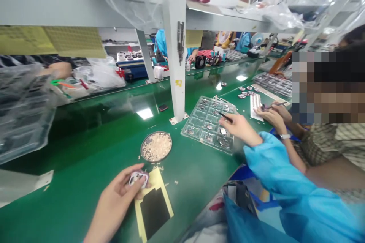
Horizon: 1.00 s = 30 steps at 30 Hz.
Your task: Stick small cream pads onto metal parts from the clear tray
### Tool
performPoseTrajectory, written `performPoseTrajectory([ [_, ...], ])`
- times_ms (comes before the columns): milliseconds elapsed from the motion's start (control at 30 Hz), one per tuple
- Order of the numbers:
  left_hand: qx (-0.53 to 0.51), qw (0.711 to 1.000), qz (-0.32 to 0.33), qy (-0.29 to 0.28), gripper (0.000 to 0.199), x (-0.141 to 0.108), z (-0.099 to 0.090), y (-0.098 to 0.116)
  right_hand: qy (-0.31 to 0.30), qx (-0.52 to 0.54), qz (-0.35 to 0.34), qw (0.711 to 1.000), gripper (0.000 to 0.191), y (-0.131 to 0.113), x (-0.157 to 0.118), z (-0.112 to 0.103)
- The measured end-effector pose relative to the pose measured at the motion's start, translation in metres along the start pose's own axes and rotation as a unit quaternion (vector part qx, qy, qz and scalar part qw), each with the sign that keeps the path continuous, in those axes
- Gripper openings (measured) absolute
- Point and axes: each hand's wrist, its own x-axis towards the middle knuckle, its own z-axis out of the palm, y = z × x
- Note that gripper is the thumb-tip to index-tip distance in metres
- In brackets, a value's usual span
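Note:
In my left hand (pixel 125 190) is a small rounded device casing (pixel 138 179), purple-edged with a white inner face, pinched between thumb and fingers. My right hand (pixel 238 127) grips slim black tweezers (pixel 226 117), their tips pointing up and left over a clear compartment tray (pixel 196 121). Small electronic parts lie in several of the tray's compartments. Between the two hands stands a round dish (pixel 156 147) of tiny pale pieces, a few of them spilled beside it. Just under my left hand lies a yellow sheet with a black pad (pixel 155 210) on it.
A white post (pixel 177 68) rises from the green bench (pixel 85 152) behind the tray. At the right a co-worker's hands (pixel 270 114) hold a small part and a thin tool. More clear trays (pixel 23 110) stand at the left. Overhead runs a shelf (pixel 71 7).

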Motion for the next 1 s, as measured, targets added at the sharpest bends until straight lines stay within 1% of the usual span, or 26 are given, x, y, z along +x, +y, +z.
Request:
performPoseTrajectory([
  [33,0.015,1.0,-0.002,-0.002,0.075,-0.001,0.001,0.002,-0.018,-0.072,0.024,0.997,0.037,0.014,0.002,-0.006],
  [67,0.021,1.0,-0.008,-0.005,0.074,-0.002,0.002,0.003,-0.039,-0.12,0.041,0.991,0.036,0.025,0.002,-0.009],
  [133,0.01,1.0,-0.02,-0.012,0.076,-0.003,0.004,0.005,-0.065,-0.166,0.062,0.982,0.037,0.037,0.0,-0.008],
  [200,0.004,1.0,-0.026,-0.018,0.077,-0.003,0.006,0.004,-0.062,-0.165,0.076,0.981,0.037,0.039,-0.005,-0.001],
  [300,0.016,0.999,-0.02,-0.027,0.07,-0.003,0.005,-0.001,-0.053,-0.148,0.087,0.984,0.033,0.035,-0.007,0.008],
  [367,0.02,0.999,-0.02,-0.032,0.068,-0.003,0.006,-0.003,-0.054,-0.12,0.083,0.988,0.028,0.035,-0.006,0.009],
  [433,0.013,0.999,-0.018,-0.028,0.07,-0.004,0.007,-0.002,-0.05,-0.084,0.075,0.992,0.025,0.038,-0.003,0.007],
  [533,0.009,0.999,-0.021,-0.024,0.076,-0.006,0.009,0.003,-0.027,-0.034,0.059,0.997,0.027,0.035,-0.003,0.005],
  [600,0.016,0.999,-0.017,-0.031,0.076,-0.008,0.009,0.004,-0.01,-0.005,0.038,0.999,0.027,0.02,-0.006,0.009],
  [667,0.019,0.999,-0.014,-0.047,0.072,-0.01,0.007,0.002,-0.018,0.047,-0.008,0.999,0.024,-0.009,-0.011,0.018],
  [733,0.018,0.997,-0.023,-0.066,0.068,-0.01,0.006,-0.001,-0.068,0.143,-0.097,0.983,0.02,-0.048,-0.017,0.032],
  [767,0.017,0.997,-0.032,-0.071,0.068,-0.01,0.005,-0.003,-0.089,0.159,-0.146,0.972,0.019,-0.069,-0.02,0.041],
  [833,0.012,0.996,-0.048,-0.067,0.071,-0.01,0.003,-0.005,-0.089,0.135,-0.238,0.958,0.018,-0.11,-0.024,0.059],
  [900,-0.005,0.997,-0.054,-0.048,0.072,-0.008,0.002,-0.005,-0.085,0.097,-0.332,0.934,0.017,-0.144,-0.024,0.08],
  [933,-0.018,0.998,-0.058,-0.034,0.074,-0.007,0.001,-0.005,-0.083,0.078,-0.38,0.918,0.016,-0.157,-0.022,0.09],
  [1000,-0.052,0.996,-0.067,-0.003,0.08,-0.004,-0.002,-0.006,-0.063,0.042,-0.461,0.884,0.015,-0.173,-0.019,0.111],
])
